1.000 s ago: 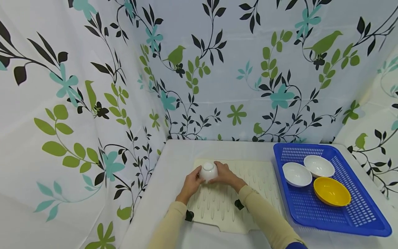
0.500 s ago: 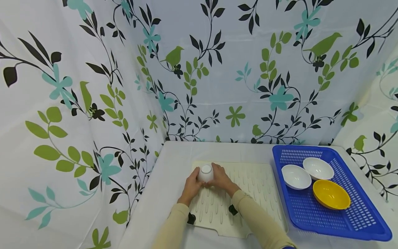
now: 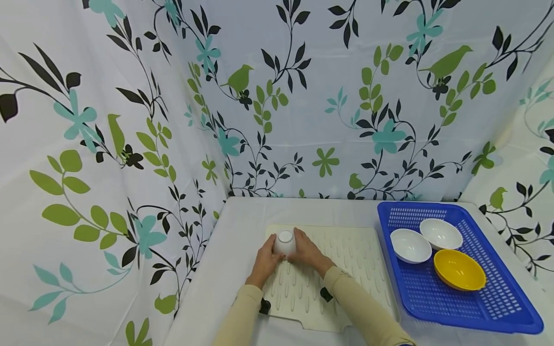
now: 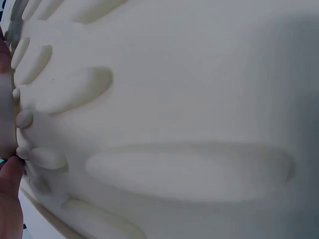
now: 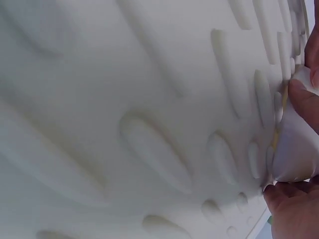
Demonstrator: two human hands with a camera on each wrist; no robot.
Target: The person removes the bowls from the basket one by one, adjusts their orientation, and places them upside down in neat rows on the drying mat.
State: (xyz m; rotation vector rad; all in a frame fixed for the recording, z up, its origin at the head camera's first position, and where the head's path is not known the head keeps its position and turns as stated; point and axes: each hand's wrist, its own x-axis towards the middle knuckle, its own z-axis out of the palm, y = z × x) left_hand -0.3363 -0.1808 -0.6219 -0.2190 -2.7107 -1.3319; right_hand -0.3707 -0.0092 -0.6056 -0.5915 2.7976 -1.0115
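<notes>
A small white cup point(image 3: 285, 243), turned bottom up, stands on the cream ridged draining board point(image 3: 342, 259) near its far left corner. My left hand point(image 3: 264, 263) holds the cup from the left, while my right hand point(image 3: 308, 251) grips its right side. In the right wrist view the cup point(image 5: 298, 147) sits with its rim down at the board's surface, fingers around it. Only a sliver of the cup point(image 4: 7, 119) shows at the left wrist view's edge. The hands hide parts of its sides.
To the right stands a blue perforated basket point(image 3: 472, 317) holding two white bowls point(image 3: 410, 246) and a yellow bowl point(image 3: 459, 270). The white-covered table point(image 3: 242, 216) meets a patterned curtain point(image 3: 277, 144) behind and at both sides.
The cup has come slightly down and nearer onto the board, from tilted to standing bottom up. Both hands have moved with it. The head view has shifted a little.
</notes>
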